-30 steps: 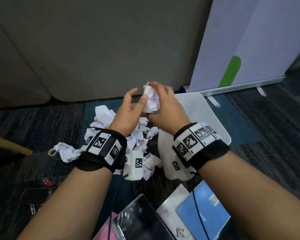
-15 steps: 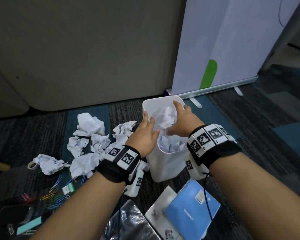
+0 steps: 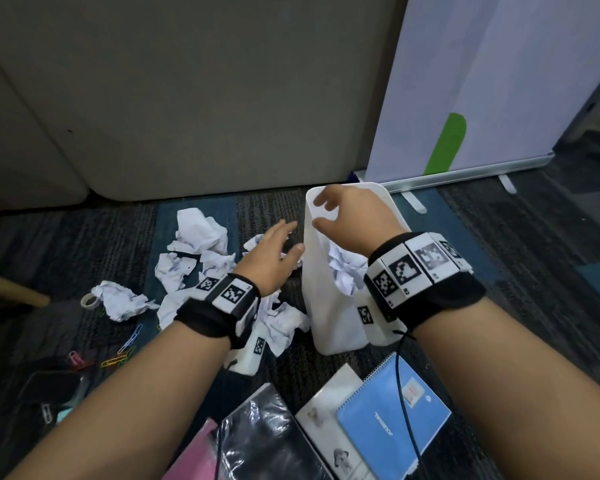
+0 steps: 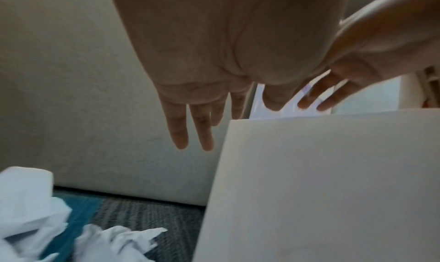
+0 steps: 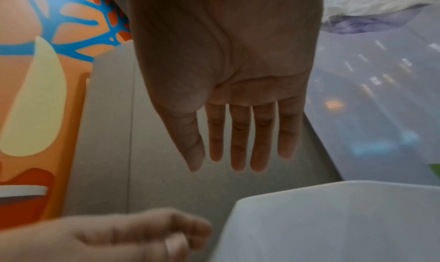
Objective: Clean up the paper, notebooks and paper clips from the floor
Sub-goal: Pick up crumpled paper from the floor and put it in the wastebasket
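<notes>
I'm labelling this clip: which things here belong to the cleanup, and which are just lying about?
Belongs to the job:
crumpled paper
white bin
blue notebook
black notebook
paper clips

Just lying about:
tape roll
banner stand

The crumpled white paper ball has left the right hand (image 3: pixel 352 220), which now hovers empty above the white plastic bin (image 3: pixel 329 317). The left hand (image 3: pixel 271 261) has moved off beside it.
</notes>
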Demonstrator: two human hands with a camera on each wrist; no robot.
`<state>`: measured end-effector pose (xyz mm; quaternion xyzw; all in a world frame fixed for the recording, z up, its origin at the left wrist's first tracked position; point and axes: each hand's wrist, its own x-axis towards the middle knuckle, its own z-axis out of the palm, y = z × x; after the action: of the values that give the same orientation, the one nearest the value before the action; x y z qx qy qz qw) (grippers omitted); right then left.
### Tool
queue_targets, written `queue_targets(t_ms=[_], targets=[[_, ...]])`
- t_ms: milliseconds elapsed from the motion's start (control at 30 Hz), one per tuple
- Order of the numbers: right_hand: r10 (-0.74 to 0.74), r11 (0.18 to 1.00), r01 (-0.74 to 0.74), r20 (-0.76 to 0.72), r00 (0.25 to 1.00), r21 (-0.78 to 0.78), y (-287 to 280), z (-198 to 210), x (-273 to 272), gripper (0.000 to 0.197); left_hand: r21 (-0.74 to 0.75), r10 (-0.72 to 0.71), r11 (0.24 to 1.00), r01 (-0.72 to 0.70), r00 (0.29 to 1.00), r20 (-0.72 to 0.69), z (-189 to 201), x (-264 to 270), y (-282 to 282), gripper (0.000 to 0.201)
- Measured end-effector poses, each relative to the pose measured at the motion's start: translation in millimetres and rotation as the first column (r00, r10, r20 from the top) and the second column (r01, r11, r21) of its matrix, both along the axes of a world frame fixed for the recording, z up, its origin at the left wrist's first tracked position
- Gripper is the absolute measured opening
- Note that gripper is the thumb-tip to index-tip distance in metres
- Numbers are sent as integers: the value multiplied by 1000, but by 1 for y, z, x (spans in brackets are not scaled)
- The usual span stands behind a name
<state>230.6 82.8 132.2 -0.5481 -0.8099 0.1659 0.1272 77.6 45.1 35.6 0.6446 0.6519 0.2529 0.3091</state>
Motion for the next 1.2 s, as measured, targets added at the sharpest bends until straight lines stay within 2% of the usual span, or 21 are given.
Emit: queue_targets(t_ms=[133, 267, 467, 600, 667, 733, 767, 800, 867, 900, 933, 967, 1000, 1033, 1100, 1200], targets=[[143, 990, -142, -47, 989, 17, -11, -2, -40, 28, -100, 37, 994, -52, 990, -139, -30, -37, -6, 47], [255, 966, -255, -13, 967, -31, -20, -18, -74, 30, -195, 15, 979, -62, 973, -229, -68, -58, -16, 47], [359, 929, -341, 125, 925, -140, -27, -57, -97, 31, -345, -167, 935, 83, 961, -219, -142, -48, -33, 70], [374, 919, -339, 172, 911, -203, -26, -78, -98, 33, -546, -339, 832, 102, 872, -354, -170, -34, -36, 82], [371, 917, -331, 174, 912, -224, -26, -84, -97, 34, -600, -386, 790, 127, 863, -325, -182, -29, -39, 87], [367, 916, -323, 176, 913, -236, -25, -89, -96, 34, -614, -365, 786, 68, 853, -373, -186, -22, -43, 80], [363, 917, -318, 177, 915, -240, -25, -92, -95, 35, -586, -347, 810, 22, 824, -448, -186, -19, -44, 75], [358, 918, -311, 176, 917, -245, -24, -93, -94, 35, -516, -300, 857, -4, 810, -505, -187, -17, -44, 70], [349, 919, -299, 176, 921, -258, -23, -95, -90, 35, -460, -275, 888, -2, 800, -533, -187, -14, -42, 65], [346, 919, -294, 180, 921, -263, -23, -96, -89, 35, -439, -237, 898, -33, 803, -546, -194, -14, -41, 58], [343, 919, -289, 185, 921, -267, -23, -96, -87, 35, -338, -144, 938, -70, 810, -568, -195, -12, -38, 45], [341, 920, -285, 189, 921, -271, -23, -96, -85, 36, -337, -92, 936, -102, 852, -515, -189, -11, -36, 36], [338, 920, -280, 193, 921, -275, -24, -97, -83, 36, -335, -54, 934, -123, 879, -473, -184, -12, -36, 40], [336, 920, -277, 197, 921, -276, -24, -97, -81, 37, -320, -8, 935, -151, 896, -444, -179, -14, -38, 44], [333, 920, -270, 205, 920, -283, -25, -97, -77, 38, -348, 49, 914, -210, 906, -420, -182, -17, -42, 36], [335, 916, -264, 215, 918, -301, -27, -98, -73, 38, -332, 113, 919, -213, 949, -295, -180, -33, -52, 42]])
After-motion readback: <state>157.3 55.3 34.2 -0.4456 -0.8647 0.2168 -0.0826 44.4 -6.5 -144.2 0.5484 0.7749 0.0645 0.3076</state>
